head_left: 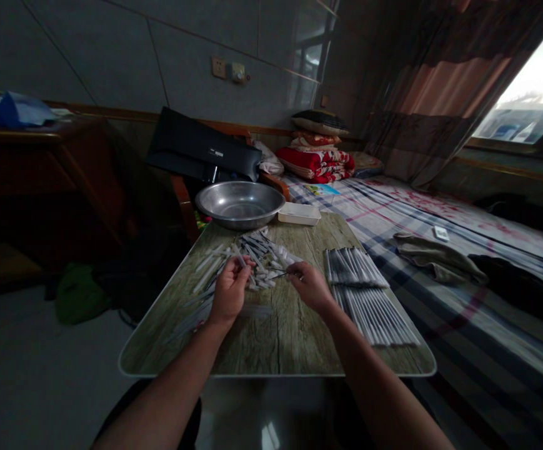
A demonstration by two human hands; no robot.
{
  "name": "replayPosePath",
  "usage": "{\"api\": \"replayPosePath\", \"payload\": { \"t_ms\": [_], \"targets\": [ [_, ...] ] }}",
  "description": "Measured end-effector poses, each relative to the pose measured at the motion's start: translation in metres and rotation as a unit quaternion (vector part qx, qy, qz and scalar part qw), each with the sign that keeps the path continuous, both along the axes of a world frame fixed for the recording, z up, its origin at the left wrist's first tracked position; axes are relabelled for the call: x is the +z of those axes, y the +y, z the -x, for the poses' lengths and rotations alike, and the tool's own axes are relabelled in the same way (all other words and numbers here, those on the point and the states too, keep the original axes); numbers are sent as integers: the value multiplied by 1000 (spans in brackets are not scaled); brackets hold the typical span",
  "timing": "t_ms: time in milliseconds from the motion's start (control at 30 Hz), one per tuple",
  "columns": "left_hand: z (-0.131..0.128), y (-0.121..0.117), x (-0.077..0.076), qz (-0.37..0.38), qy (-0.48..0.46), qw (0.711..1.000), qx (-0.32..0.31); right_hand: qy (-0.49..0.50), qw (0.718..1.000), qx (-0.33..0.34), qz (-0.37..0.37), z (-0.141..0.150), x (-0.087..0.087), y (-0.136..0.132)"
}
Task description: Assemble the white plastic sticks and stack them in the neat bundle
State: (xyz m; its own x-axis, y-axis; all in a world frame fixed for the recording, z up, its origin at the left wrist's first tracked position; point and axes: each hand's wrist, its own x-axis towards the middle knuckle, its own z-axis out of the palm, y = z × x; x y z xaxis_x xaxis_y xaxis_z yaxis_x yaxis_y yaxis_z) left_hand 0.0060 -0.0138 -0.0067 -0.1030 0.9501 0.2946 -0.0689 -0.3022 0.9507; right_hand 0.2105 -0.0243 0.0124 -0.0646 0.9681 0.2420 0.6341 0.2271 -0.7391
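My left hand point(229, 290) is closed around a pale translucent tube point(240, 255), which points up and away from me. Between the fingers of my right hand point(309, 285) is a thin dark stick point(278, 275), its tip pointing left toward the other hand. A loose heap of white pieces and dark-and-white sticks point(257, 245) lies just beyond and between both hands. Further clear tubes point(196, 315) are spread at the left, partly hidden by my left hand. On the right, two neat rows of slim white-grey sticks, the far row point(353, 267) and the near row point(372, 315), lie side by side.
The wood-patterned table point(294, 344) has a pale rim. At its far end are a wide metal basin point(240, 203) and a shallow white tray point(300, 215). A bed with a checked sheet point(374, 219) adjoins the right side. Behind the basin leans a black panel point(196, 147).
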Motion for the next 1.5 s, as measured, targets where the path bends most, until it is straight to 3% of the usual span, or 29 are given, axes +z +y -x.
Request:
{"api": "replayPosePath", "payload": {
  "t_ms": [100,267,533,733,767,833,900,1000,1100,1267,1500],
  "targets": [
    [-2,-1,2,2,-18,1000,-12,-128,992,-3,-9,13,9,29],
    [-3,-5,4,11,-17,998,-55,-306,949,1,72,36,3,79],
    [0,-7,8,54,-29,995,-84,-341,936,32,84,53,-8,94],
    [0,-15,13,70,-15,986,-147,-273,959,35,71,42,0,85],
    [0,-16,13,73,-18,983,-167,-223,971,37,73,37,3,80],
    [-1,-18,12,76,-26,975,-207,-20,994,52,90,24,12,64],
    [-3,-19,10,77,-17,968,-240,165,976,88,109,12,23,43],
    [-7,-19,7,73,45,965,-249,273,950,113,96,3,36,12],
    [-10,-21,6,52,131,965,-220,300,947,101,62,3,41,-7],
    [-13,-24,12,-11,224,957,-182,301,947,96,49,6,32,-13],
    [-11,-22,11,-53,300,936,-175,182,980,75,17,4,36,-20]
  ]
}}
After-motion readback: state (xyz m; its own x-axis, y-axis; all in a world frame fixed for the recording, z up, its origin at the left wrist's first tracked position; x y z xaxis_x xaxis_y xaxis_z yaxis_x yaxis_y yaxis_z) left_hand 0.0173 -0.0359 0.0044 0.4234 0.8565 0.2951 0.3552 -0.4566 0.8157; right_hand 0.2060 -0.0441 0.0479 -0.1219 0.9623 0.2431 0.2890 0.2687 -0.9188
